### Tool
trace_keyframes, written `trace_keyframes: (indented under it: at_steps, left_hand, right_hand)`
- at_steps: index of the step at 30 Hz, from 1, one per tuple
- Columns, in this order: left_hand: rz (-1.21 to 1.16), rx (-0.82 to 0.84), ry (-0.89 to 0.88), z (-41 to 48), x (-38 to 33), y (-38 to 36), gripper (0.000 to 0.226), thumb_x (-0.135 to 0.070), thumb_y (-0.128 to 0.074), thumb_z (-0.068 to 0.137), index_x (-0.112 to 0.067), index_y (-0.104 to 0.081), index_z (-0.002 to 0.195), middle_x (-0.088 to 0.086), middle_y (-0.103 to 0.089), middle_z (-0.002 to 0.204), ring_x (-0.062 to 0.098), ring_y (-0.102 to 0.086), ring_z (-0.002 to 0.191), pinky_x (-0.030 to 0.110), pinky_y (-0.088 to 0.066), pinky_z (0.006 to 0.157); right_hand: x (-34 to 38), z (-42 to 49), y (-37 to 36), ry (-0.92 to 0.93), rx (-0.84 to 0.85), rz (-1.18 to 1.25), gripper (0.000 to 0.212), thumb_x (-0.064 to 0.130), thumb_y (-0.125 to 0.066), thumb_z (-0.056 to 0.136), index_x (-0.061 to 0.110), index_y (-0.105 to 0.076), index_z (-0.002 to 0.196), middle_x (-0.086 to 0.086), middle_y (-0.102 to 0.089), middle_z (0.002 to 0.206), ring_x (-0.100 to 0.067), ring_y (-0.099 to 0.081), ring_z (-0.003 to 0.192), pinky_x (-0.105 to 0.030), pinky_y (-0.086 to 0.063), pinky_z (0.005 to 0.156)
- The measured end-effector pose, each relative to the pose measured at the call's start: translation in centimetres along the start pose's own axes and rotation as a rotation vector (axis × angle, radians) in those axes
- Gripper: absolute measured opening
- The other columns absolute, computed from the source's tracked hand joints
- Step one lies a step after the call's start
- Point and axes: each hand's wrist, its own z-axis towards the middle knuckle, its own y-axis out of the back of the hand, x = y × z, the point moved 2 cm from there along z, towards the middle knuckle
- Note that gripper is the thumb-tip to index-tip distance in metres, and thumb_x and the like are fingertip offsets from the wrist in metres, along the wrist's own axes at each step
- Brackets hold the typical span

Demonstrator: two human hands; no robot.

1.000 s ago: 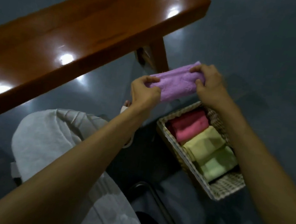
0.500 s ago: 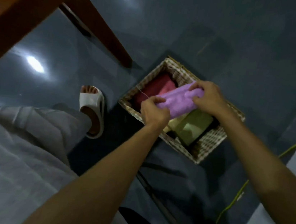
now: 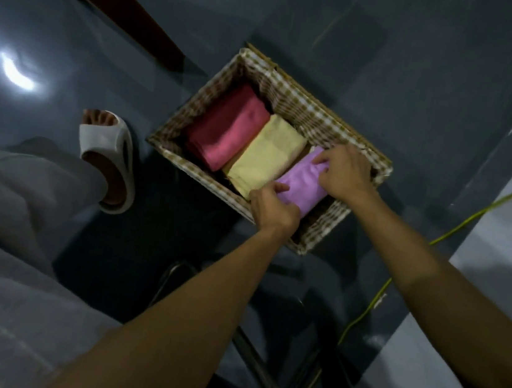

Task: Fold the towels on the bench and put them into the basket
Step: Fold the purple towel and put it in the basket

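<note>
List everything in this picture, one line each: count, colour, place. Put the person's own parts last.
basket: one, tan weave with checked lining, on the floor
pink towel: one, pink, folded, basket's left end
yellow towel: one, pale yellow, folded, basket's middle
purple towel: one, purple, folded, basket's right end, beside the yellow
bench: one, dark brown, upper left, partly seen
cable: one, yellow-green, on the floor, right
floor: one, dark grey, underneath everything
slipper: one, white, on a foot left of the basket
trouser leg: one, grey, lower left
left hand: one, grip on the purple towel's near end
right hand: one, grip on its far end
</note>
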Motion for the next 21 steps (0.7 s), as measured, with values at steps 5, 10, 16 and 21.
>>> trace_keyframes:
  at_steps: [5,10,16,21]
  left_hand:
    - [0.127,0.145,-0.009,0.1,0.2,-0.1,0.057,-0.012,-0.077,0.085,-0.008,-0.055,0.138,0.016,-0.039,0.148,0.030,-0.044,0.136,0.025,-0.035,0.108]
    - [0.342,0.340,0.056,2.3,0.1,0.6,0.074,-0.041,-0.078,0.087,-0.007,-0.047,0.145,0.018,-0.034,0.150,0.034,-0.049,0.128,0.032,-0.048,0.104]
    - [0.415,0.403,-0.115,3.1,-0.7,3.0,0.065,-0.031,-0.069,0.095,-0.015,-0.041,0.152,0.018,-0.032,0.147,0.037,-0.050,0.126,0.034,-0.045,0.106]
    - [0.437,0.287,-0.235,3.9,-2.5,7.0,0.066,-0.035,-0.068,0.095,-0.019,-0.042,0.153,0.015,-0.029,0.150,0.038,-0.054,0.126,0.040,-0.044,0.110]
  right_hand:
    - [-1.7,0.7,-2.7,-0.027,-0.037,0.128,0.032,0.010,-0.065,0.090,0.017,-0.078,0.118,-0.018,-0.067,0.120,-0.038,-0.064,0.109,-0.044,-0.053,0.094]
    - [-1.7,1.6,-5.7,-0.096,0.025,0.159,0.039,0.008,-0.062,0.091,0.013,-0.071,0.130,-0.019,-0.052,0.140,-0.040,-0.049,0.129,-0.050,-0.044,0.110]
    - [-0.9,2.9,-6.2,-0.075,0.164,0.096,0.059,0.011,-0.057,0.093,0.017,-0.049,0.151,-0.020,-0.043,0.154,-0.046,-0.041,0.137,-0.054,-0.037,0.115]
    - [-1.2,2.0,-4.6,-0.015,0.010,0.137,0.063,0.013,-0.053,0.086,0.020,-0.052,0.148,-0.017,-0.059,0.140,-0.042,-0.056,0.123,-0.055,-0.050,0.102]
